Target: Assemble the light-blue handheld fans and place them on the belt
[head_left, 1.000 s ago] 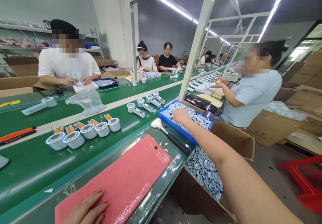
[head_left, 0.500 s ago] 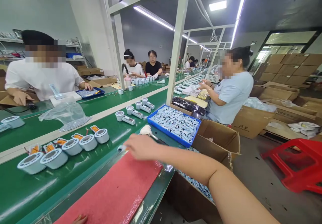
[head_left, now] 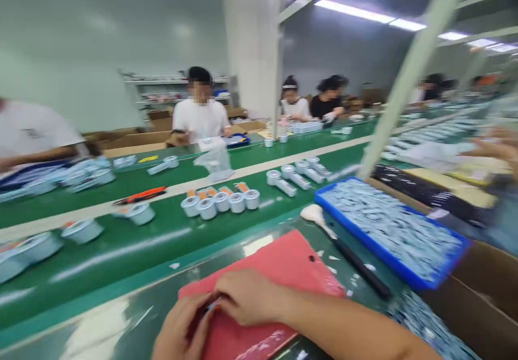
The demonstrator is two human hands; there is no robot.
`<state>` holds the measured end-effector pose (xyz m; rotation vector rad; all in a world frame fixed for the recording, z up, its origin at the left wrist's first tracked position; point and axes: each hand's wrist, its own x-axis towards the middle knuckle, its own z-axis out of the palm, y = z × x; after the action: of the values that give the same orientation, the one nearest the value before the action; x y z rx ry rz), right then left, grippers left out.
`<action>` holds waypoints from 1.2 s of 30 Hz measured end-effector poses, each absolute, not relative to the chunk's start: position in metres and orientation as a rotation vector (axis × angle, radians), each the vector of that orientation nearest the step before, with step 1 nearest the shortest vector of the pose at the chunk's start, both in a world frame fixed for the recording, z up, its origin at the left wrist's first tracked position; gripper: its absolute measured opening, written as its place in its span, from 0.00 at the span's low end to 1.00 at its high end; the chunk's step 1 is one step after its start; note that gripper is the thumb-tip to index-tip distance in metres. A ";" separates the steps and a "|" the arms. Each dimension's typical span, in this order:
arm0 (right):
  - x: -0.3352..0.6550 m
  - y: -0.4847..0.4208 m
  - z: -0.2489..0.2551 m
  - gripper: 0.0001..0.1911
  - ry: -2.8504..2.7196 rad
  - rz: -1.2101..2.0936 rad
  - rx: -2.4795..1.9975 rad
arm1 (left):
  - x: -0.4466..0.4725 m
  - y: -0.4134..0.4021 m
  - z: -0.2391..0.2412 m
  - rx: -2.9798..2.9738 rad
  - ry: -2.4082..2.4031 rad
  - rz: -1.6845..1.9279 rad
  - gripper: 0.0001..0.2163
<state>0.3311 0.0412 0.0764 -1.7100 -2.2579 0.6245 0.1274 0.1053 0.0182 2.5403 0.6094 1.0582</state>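
Note:
Over the red mat [head_left: 279, 265], my left hand [head_left: 184, 325] and my right hand [head_left: 246, 298] meet with their fingers closed together. Between the fingertips shows a bit of a small pale-blue part [head_left: 211, 305]. Most of it is hidden by the fingers and blurred, so its kind is unclear. Right of the mat lies a black-handled tool with a whitish rounded head [head_left: 313, 214]. Beyond the mat, a cluster of light-blue round housings [head_left: 208, 208] with orange pieces stands on the green belt [head_left: 133, 257].
A blue tray [head_left: 376, 255] heaped with small pale-blue parts sits at the right, above a cardboard box [head_left: 477, 295]. Several handled units [head_left: 283, 182] line the belt. A red-orange tool [head_left: 143, 194] lies farther left. A slanted post [head_left: 413, 79] rises behind the tray. Co-workers sit across.
My right hand has come back from the mat's far end to meet my left hand, which has moved farther into view. The camera has turned left.

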 end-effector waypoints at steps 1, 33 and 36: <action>0.331 0.037 0.070 0.12 -2.240 0.594 -1.689 | 0.130 0.096 0.024 2.484 0.657 1.062 0.08; 0.353 0.034 0.030 0.16 -2.212 0.732 -1.507 | 0.139 0.066 0.024 2.273 0.871 0.896 0.14; 0.357 0.035 0.024 0.16 -2.216 0.729 -1.470 | 0.140 0.066 0.021 2.279 0.865 0.914 0.13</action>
<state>0.3572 0.0350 0.0241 -1.4695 -2.2162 0.7289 0.1400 0.0659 0.0214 2.2786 0.8652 0.9143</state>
